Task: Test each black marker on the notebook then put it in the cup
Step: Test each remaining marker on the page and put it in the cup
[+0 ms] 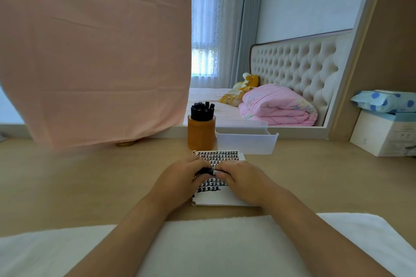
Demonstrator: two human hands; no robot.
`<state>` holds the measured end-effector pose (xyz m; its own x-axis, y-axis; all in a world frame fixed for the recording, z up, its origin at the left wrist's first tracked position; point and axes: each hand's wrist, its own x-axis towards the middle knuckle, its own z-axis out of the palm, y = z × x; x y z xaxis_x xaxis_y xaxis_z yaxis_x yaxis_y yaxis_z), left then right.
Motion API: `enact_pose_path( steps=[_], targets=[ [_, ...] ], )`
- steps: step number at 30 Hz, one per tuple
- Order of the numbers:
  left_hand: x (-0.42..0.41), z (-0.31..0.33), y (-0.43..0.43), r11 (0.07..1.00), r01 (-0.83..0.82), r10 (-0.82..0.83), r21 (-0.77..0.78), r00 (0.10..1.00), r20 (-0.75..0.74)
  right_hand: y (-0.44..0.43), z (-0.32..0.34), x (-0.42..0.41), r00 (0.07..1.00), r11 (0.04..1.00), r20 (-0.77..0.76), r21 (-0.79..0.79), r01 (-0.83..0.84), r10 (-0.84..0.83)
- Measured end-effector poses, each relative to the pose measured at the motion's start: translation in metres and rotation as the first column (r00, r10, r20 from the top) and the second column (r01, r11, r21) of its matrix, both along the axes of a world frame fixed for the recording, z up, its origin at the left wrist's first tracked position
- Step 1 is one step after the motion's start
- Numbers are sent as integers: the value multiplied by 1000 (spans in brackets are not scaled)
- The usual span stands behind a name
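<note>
A big pink cloth (90, 51) hangs over the far left, well beyond the hands, its hem reaching the pale wooden counter (78, 186). Behind the counter a framed mirror (292, 18) reflects a bed with a folded pink quilt. Nearest the person, under both forearms, a white towel (213, 249) lies along the counter's edge. Far off to the right of the hands sits a white box (382, 135) with a blue-dotted packet (387, 101) on top.

Just beyond the hands and a little right is a clear plastic tray (245, 143). Directly beneath them lies the open notebook (219, 198), its page filled with rows of black test marks down to a bare strip at the near end. Straight ahead of the hands, touching the notebook's far left corner, stands the amber cup (201, 135) with a bunch of black markers (201, 111) upright in it.

The left hand (180, 180) and right hand (245, 181) meet over the page, fingers of both curled around one black marker (209, 171) held crosswise between them. Whether its cap is on I cannot tell.
</note>
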<state>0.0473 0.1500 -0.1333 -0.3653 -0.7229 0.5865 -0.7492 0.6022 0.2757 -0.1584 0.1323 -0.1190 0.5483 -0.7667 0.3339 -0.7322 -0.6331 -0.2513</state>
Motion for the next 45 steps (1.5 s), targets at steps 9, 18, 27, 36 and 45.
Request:
enact_pose_path(
  steps=[9, 18, 27, 36, 45],
  targets=[
    [1, 7, -2, 996, -52, 45, 78, 996, 82, -3, 0, 1, 997, 964, 44, -261, -45, 58],
    [8, 15, 3, 967, -25, 30, 254, 999, -16, 0, 8, 3, 993, 888, -70, -445, -118, 97],
    [58, 0, -12, 952, -247, 261, 182, 964, -55, -9, 5, -35, 978, 993, 186, 82, 83, -97],
    [40, -15, -21, 910, -327, 334, 254, 942, 15, -10, 4, -18, 933, 979, 346, 200, 30, -99],
    [28, -13, -31, 904, -363, 351, 226, 932, 90, -1, 2, -13, 876, 949, 472, 308, -58, -100]
  ],
)
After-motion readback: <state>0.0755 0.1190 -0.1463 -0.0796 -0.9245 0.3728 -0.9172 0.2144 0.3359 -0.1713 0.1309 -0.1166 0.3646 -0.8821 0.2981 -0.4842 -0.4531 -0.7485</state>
